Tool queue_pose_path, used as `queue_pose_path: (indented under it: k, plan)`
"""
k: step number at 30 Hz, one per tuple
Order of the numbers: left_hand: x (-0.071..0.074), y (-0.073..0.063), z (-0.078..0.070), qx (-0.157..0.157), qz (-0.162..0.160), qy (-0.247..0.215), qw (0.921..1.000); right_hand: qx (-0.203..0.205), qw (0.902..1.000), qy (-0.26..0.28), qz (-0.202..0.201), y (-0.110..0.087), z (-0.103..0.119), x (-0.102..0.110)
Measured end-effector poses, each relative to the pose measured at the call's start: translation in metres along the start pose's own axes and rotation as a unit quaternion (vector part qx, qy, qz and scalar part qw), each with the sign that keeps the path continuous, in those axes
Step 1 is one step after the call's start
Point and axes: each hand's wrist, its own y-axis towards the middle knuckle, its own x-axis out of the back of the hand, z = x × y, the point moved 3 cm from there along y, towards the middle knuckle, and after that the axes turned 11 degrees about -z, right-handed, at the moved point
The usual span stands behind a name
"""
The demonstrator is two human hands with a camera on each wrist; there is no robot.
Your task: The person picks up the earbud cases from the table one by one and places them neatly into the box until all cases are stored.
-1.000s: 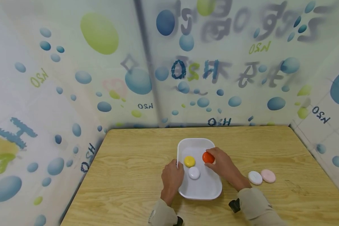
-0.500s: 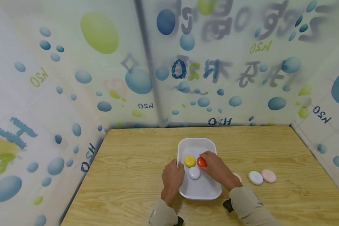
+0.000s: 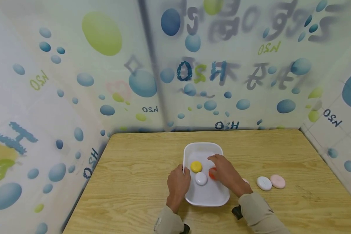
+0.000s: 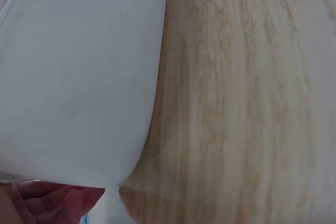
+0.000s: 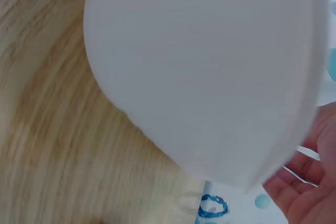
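Note:
In the head view a white plastic tray point(image 3: 206, 196) lies on the table, holding a yellow rounded disc point(image 3: 196, 166), a white disc point(image 3: 201, 178) and a red disc point(image 3: 212, 174). My left hand point(image 3: 178, 183) grips the tray's left rim. Over the right side of the tray is my right hand point(image 3: 226, 172), its fingers extended and spread. It partly covers the red disc, and whether it touches that disc is hidden. Both wrist views mostly show the tray's outer wall, with left fingers point(image 4: 58, 203) and right fingers point(image 5: 302, 182) beyond its edge.
On the wooden table point(image 3: 128, 182), right of the tray, lie a white disc point(image 3: 264, 183) and a pink disc point(image 3: 277, 181). Another pink disc point(image 3: 245, 180) peeks out from behind the right wrist. A patterned wall point(image 3: 193, 107) rises behind the table.
The right hand moved left with the red disc, then its fingers spread apart. The red disc now lies slightly right and nearer, half under the hand. The left hand stayed on the rim.

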Motion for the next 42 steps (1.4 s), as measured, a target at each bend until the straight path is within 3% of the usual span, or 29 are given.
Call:
queue_pose_path:
  k: [6,11,20,26,32,42]
  plan:
    - [0.001,0.001,0.0,0.002,-0.007,0.001,1.0,-0.005,0.999,0.002,-0.045,-0.002,-0.004,0.018]
    - [0.001,0.001,-0.001,0.008,0.002,-0.001,1.0,-0.02,0.998,0.001,-0.06,-0.007,-0.013,0.028]
    - [0.001,0.001,-0.001,0.005,0.0,-0.001,1.0,-0.036,0.9957,0.007,-0.085,-0.023,-0.047,0.038]
    - [0.0,0.001,0.0,0.004,-0.004,0.005,1.0,-0.046,0.9959,0.009,-0.078,-0.038,-0.069,0.036]
    - [-0.001,0.0,-0.001,0.005,-0.002,0.008,1.0,-0.074,0.9966,0.003,-0.036,-0.051,-0.084,0.034]
    - [0.0,0.001,-0.002,-0.002,-0.012,0.011,0.9999,-0.059,0.998,0.021,-0.003,-0.068,-0.095,0.029]
